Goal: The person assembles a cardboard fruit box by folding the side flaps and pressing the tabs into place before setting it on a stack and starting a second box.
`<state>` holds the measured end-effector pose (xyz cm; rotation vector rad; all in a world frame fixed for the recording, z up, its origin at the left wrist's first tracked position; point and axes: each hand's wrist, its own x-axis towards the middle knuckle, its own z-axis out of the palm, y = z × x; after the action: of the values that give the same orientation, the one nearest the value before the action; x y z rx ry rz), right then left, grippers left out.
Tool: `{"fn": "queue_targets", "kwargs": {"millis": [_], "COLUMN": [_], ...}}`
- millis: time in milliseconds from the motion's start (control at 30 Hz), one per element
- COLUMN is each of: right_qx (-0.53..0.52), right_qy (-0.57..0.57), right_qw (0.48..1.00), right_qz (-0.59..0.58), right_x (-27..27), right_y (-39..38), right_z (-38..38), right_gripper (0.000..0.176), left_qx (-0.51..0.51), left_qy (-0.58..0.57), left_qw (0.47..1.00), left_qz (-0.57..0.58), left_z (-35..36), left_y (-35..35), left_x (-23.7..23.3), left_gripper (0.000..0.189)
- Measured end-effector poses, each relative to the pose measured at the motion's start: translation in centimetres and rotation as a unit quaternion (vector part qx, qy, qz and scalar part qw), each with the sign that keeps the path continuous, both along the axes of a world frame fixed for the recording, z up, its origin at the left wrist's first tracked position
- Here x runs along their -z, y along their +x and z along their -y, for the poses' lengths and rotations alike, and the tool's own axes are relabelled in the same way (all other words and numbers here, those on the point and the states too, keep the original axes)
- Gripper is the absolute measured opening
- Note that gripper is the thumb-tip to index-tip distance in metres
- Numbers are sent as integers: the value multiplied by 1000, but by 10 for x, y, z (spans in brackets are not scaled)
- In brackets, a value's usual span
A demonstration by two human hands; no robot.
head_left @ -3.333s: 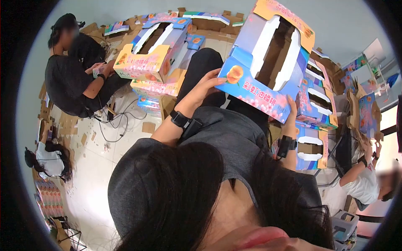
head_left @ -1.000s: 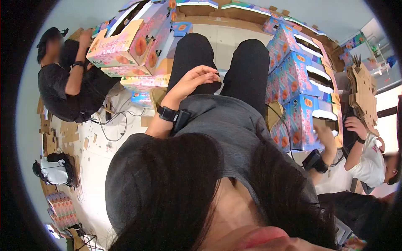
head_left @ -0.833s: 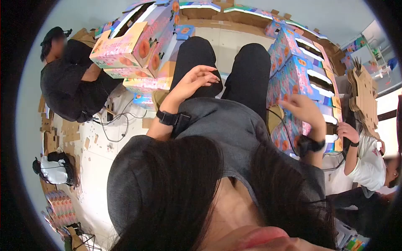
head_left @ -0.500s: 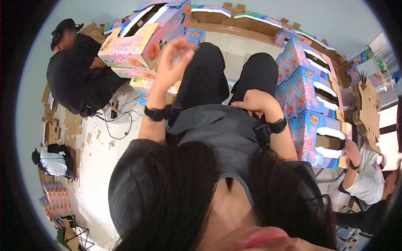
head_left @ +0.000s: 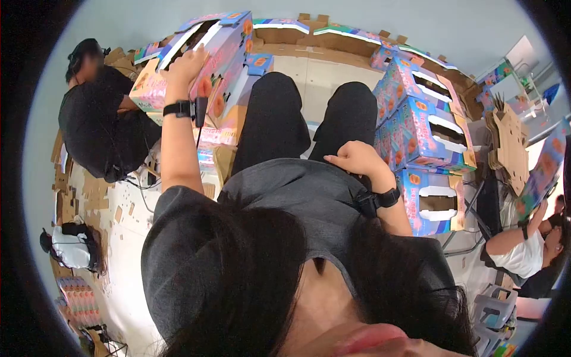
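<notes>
My left hand (head_left: 185,66) is at the near top edge of a pink and blue printed carton (head_left: 229,62) on the left, its fingers bent over the edge beside the handle opening. The carton sits on top of other cartons. My right hand (head_left: 361,160) rests against my lap at the top of my thigh, fingers loosely bent and thumb apart, with nothing visible in it. Both wrists carry black straps. Just beyond my right hand stands a stack of similar cartons (head_left: 416,134) with white-edged handle openings.
A person in black (head_left: 104,125) sits at the left, another in white (head_left: 72,245) farther off. At the right, a person in white (head_left: 520,253) holds a printed sheet (head_left: 544,169) near flat brown cardboard (head_left: 510,140). Cables and cardboard scraps lie on the left floor.
My left hand has moved left from in front of my knee onto the carton. My right hand stays at my lap. The right-hand person's hand has left the lower carton and a sheet has appeared.
</notes>
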<state>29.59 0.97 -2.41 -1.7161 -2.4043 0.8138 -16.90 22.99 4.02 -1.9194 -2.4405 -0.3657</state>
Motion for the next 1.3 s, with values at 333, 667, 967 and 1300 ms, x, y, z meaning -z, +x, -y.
{"fn": "queue_targets", "kwargs": {"millis": [333,667,967,1300], "right_qx": [12,9,26,0], "right_qy": [-20,6,-15,38], "right_qw": [999,1000,1000,999], "right_qz": [24,-10,1,20], "right_x": [-5,-3,-4,-6], "right_y": [-4,-5,-4,-2], "right_z": [1,1,-1,7], "right_gripper": [52,55,53,49], "left_qx": [-86,-60,-27,189], "left_qy": [77,190,221,503], "left_qw": [992,964,901,814], "left_qz": [48,177,372,218], "left_z": [34,24,48,117], "left_y": [28,2,-8,96], "left_x": [-9,4,-36,-51], "left_gripper": [111,93,74,49]}}
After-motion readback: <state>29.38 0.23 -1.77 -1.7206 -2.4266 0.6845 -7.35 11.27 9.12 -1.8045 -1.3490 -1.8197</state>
